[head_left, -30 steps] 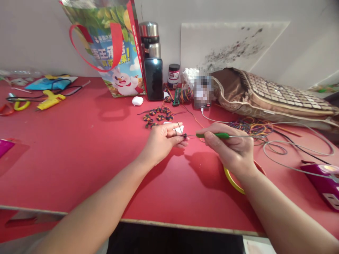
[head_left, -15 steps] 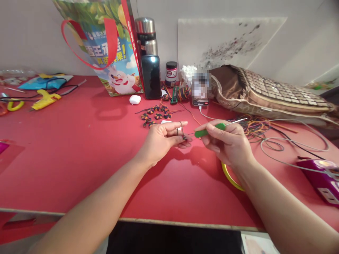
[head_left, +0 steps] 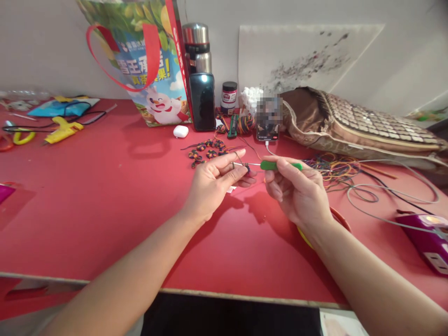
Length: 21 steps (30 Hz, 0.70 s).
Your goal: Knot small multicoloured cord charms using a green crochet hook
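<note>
Red tabletop [head_left: 105,210], set against a pale grey wall [head_left: 217,18], as I view it from my remote post. Item: 1 left hand [head_left: 220,175], thumb and fingers pinching a small yarn piece [head_left: 248,168], dark in colour; index finger extended, 1 dark strand looped over it. Item: 1 right hand [head_left: 299,189], thumb and fingers closed around the handle of a green-handled hook [head_left: 282,165], metal showing at both ends. Its left shaft reaches the small yarn piece, which is held above the table between the 2 hands; I cannot tell whether the tip sits inside a stitch.

Beyond the left hand: a cluster of multicoloured yarn rounds [head_left: 212,154], lying flat. Behind these: 1 white case [head_left: 180,131], 1 dark phone [head_left: 203,102] leaning upright before a steel flask [head_left: 198,35], 1 printed carrier bag [head_left: 161,102], 1 lidded jar [head_left: 229,97] and 1 yarn ball [head_left: 246,124].

Right side: 1 cabled phone [head_left: 268,133], 1 brown bag [head_left: 350,112] on its side, a loose yarn tangle [head_left: 329,164], 1 purple power strip [head_left: 422,235]. Far left: 1 yellow glue gun [head_left: 63,130], near a blue packet [head_left: 59,109].
</note>
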Motion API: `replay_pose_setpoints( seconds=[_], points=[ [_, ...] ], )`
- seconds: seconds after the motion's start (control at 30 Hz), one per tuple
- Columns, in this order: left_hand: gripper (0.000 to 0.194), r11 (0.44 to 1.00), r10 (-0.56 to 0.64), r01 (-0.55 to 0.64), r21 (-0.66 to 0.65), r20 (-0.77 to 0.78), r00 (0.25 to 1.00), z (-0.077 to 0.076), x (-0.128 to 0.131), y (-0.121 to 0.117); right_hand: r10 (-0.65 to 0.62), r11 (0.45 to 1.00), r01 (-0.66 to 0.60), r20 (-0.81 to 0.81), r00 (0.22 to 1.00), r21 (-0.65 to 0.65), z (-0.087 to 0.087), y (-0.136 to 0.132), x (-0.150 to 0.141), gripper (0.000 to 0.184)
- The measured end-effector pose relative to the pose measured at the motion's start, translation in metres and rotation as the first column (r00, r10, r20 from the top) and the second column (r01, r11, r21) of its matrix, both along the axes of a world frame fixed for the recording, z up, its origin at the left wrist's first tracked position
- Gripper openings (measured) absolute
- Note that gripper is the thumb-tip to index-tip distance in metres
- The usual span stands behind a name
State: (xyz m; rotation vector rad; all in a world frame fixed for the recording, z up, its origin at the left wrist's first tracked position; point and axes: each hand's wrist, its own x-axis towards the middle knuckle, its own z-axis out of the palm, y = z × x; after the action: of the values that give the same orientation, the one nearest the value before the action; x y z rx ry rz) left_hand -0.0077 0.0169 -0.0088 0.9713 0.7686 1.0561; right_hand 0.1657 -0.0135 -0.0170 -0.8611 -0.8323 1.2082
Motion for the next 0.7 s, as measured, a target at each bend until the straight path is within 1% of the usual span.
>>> replay_pose_setpoints(
  seconds=[0.1,0.2,0.27,0.33,0.37,0.4,0.47,0.53,0.57,0.63,0.7],
  points=[
    [0.051,1.000,0.025,-0.025,-0.005,-0.013,1.000,0.001,0.000,0.001,0.014,1.000,-0.014,0.009,1.000,0.011,0.000,-0.001,0.001,0.013],
    [0.062,0.999,0.045,-0.045,-0.009,-0.017,0.999,0.002,0.000,0.001,0.019,0.998,-0.022,0.043,0.999,0.051,-0.001,-0.004,0.000,0.014],
    [0.065,0.998,0.066,-0.067,-0.012,-0.017,0.998,0.002,0.000,0.000,0.001,0.994,-0.010,0.089,0.996,0.106,-0.002,-0.008,-0.003,0.016],
    [0.066,0.996,0.091,-0.091,-0.018,-0.006,0.996,0.001,0.002,-0.002,-0.052,0.983,0.018,0.179,0.982,0.185,-0.005,-0.012,-0.007,0.019],
    [0.067,0.995,0.099,-0.099,-0.025,0.006,0.995,0.000,0.002,-0.003,-0.097,0.973,0.040,0.248,0.964,0.228,-0.006,-0.015,-0.009,0.020],
    [0.067,0.994,0.102,-0.101,-0.033,0.020,0.995,0.000,0.003,-0.003,-0.162,0.958,0.068,0.333,0.929,0.278,-0.007,-0.017,-0.011,0.022],
    [0.067,0.994,0.095,-0.093,-0.051,0.046,0.994,-0.001,0.005,-0.004,-0.291,0.914,0.084,0.499,0.817,0.397,-0.010,-0.021,-0.015,0.028],
    [0.064,0.995,0.079,-0.074,-0.069,0.063,0.995,-0.002,0.005,-0.004,-0.389,0.864,0.064,0.581,0.714,0.499,-0.014,-0.023,-0.018,0.035],
    [0.063,0.995,0.074,-0.069,-0.078,0.071,0.995,-0.001,0.004,-0.003,-0.420,0.843,0.053,0.594,0.686,0.535,-0.015,-0.023,-0.018,0.038],
    [0.059,0.993,0.062,-0.053,-0.104,0.091,0.994,0.000,0.002,0.000,-0.448,0.817,0.038,0.592,0.670,0.576,-0.018,-0.023,-0.019,0.044],
    [0.055,0.991,0.033,-0.018,-0.130,0.112,0.993,0.002,0.000,0.002,-0.435,0.809,0.014,0.582,0.687,0.588,-0.019,-0.023,-0.018,0.048]
  ],
)
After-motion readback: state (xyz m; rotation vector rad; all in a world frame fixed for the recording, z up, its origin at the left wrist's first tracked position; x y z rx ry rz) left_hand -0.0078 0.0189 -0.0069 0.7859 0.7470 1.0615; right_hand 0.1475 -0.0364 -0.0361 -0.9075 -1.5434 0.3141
